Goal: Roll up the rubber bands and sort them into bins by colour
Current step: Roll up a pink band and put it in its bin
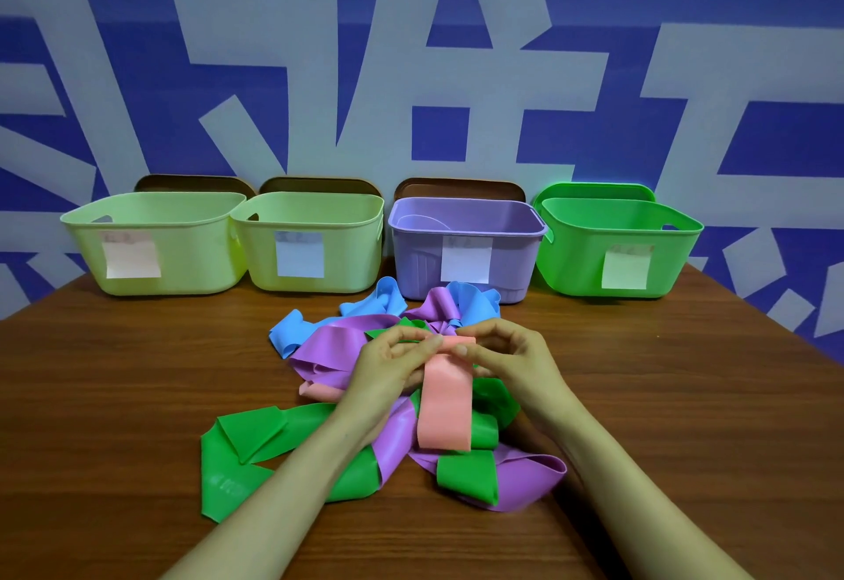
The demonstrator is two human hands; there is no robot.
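At mid-frame the left hand (388, 362) and right hand (507, 358) each pinch the top edge of the pink band (445, 401), one at either corner, likely to start a tight roll while its tail hangs over the tangled pile (365, 396). Four bins (466, 237) line the table's (114, 396) far edge within reach. Their labels (131, 255) are too blurred to read, and much of the pile hides under the forearms.

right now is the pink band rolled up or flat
Mostly flat: the pink band hangs unrolled from the left hand and right hand, which pinch its top edge.
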